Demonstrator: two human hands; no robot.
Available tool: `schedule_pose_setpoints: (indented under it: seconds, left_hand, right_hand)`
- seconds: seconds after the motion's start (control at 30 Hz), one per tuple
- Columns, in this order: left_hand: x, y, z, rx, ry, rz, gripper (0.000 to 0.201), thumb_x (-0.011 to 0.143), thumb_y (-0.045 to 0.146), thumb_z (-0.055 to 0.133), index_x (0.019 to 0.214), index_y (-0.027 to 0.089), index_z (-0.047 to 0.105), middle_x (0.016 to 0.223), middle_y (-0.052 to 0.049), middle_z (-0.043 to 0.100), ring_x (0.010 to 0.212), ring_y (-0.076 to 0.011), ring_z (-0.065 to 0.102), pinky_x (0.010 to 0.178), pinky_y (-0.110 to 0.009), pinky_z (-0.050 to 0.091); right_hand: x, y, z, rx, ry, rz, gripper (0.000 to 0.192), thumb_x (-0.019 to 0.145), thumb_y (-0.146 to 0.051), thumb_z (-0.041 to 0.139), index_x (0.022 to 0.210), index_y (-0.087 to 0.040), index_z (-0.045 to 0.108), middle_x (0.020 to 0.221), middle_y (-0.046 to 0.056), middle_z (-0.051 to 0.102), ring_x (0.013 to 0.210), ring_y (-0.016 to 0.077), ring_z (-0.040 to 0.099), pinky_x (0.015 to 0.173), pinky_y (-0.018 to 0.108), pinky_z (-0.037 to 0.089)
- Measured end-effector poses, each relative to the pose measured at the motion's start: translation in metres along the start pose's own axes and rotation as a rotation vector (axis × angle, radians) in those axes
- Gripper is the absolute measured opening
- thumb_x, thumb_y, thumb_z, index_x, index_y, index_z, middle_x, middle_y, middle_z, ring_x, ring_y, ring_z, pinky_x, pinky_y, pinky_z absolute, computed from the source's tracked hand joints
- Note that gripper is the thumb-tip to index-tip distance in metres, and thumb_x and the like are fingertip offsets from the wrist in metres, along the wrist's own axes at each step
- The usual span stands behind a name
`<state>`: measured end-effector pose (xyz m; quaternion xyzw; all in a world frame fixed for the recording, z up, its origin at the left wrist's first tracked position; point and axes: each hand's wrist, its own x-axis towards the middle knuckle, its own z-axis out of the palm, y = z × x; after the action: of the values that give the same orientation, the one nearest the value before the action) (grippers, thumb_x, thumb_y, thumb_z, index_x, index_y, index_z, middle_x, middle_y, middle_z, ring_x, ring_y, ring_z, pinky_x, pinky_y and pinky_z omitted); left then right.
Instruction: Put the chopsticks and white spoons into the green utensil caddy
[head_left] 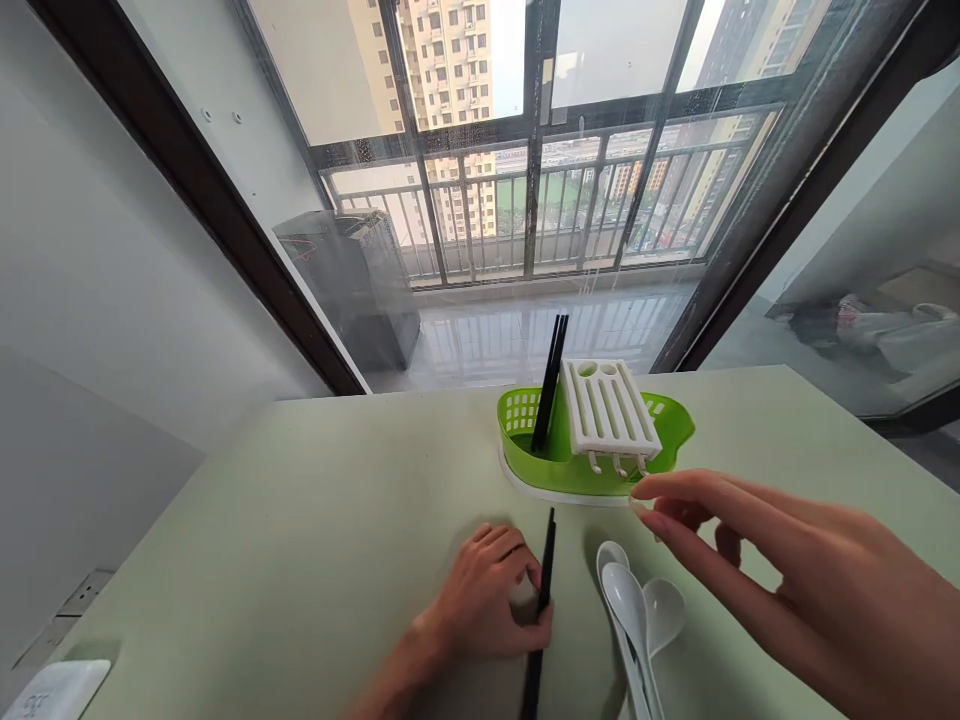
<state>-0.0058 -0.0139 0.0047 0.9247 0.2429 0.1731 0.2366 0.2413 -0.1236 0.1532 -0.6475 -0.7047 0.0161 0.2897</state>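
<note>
My left hand (491, 600) rests low over the table, thumb and index finger closed around black chopsticks (550, 560) that point away from me. Raised at the right, my right hand (795, 570) has its thumb and index tips close together with a small gap, and no held thing shows. Those tips are in front of a green utensil basket (540, 468) on a white base. More black chopsticks (551, 385) stand tilted in its left part. A white slotted rack (611, 405) with small hooks sits over the middle. Several white spoons (626, 600) lie overlapping between my hands.
The pale green table (337, 520) reaches to a glass window and dark frames at the back. A white object (64, 690) lies at the near left corner. Beyond the glass are a dark cabinet (360, 285) and a balcony railing.
</note>
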Motion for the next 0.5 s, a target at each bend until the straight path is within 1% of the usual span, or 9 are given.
schedule_pose_setpoints:
  seconds: [0.1,0.17,0.27,0.33,0.43,0.5]
  left_hand:
    - [0.001,-0.01,-0.008,-0.017,-0.016,0.007,0.025,0.065,0.021,0.078,0.085,0.022,0.065,0.084,0.0,0.066,0.078,-0.0184,0.061,0.079,-0.033,0.046]
    - [0.001,-0.019,-0.017,-0.02,-0.033,0.016,0.024,0.069,0.019,0.078,0.089,0.022,0.066,0.087,0.0,0.067,0.08,-0.0179,0.062,0.083,-0.033,0.047]
    - [0.001,-0.032,-0.031,0.005,-0.059,0.018,0.017,0.082,0.019,0.074,0.097,0.023,0.067,0.095,-0.001,0.069,0.089,-0.0186,0.064,0.089,-0.032,0.048]
    - [0.001,-0.039,-0.039,0.043,-0.048,-0.008,0.011,0.091,0.021,0.071,0.101,0.023,0.068,0.098,-0.002,0.07,0.093,-0.0195,0.065,0.09,-0.033,0.048]
    - [0.0,-0.046,-0.041,0.106,-0.002,-0.058,0.008,0.097,0.025,0.069,0.104,0.022,0.066,0.103,-0.004,0.07,0.096,-0.0215,0.064,0.092,-0.036,0.049]
    - [0.0,-0.048,-0.038,0.142,0.035,-0.067,0.008,0.098,0.025,0.068,0.105,0.021,0.065,0.106,-0.005,0.069,0.098,-0.0227,0.063,0.093,-0.038,0.049]
  right_hand:
    - [-0.003,0.002,-0.004,-0.011,-0.027,0.025,0.025,0.106,-0.052,0.048,0.114,-0.035,0.065,0.101,-0.004,0.079,0.067,0.0181,0.074,0.057,0.03,0.055]
    - [-0.004,0.002,-0.008,-0.035,-0.043,0.038,0.026,0.106,-0.053,0.047,0.115,-0.036,0.064,0.102,-0.004,0.079,0.067,0.0184,0.073,0.057,0.03,0.055]
    - [-0.006,0.004,-0.014,-0.102,-0.012,0.05,0.029,0.105,-0.056,0.046,0.115,-0.035,0.064,0.096,-0.003,0.079,0.058,0.0183,0.07,0.056,0.032,0.054]
    - [-0.006,0.004,-0.017,-0.138,0.018,0.058,0.031,0.105,-0.058,0.046,0.114,-0.035,0.065,0.089,-0.002,0.077,0.049,0.0171,0.064,0.052,0.032,0.051]
    - [-0.007,0.004,-0.018,-0.151,0.035,0.057,0.032,0.105,-0.058,0.045,0.115,-0.034,0.065,0.082,-0.003,0.075,0.039,0.0145,0.054,0.048,0.033,0.047]
    - [-0.007,0.004,-0.017,-0.138,0.02,0.044,0.031,0.105,-0.057,0.046,0.116,-0.035,0.064,0.083,-0.003,0.075,0.038,0.014,0.053,0.049,0.033,0.048]
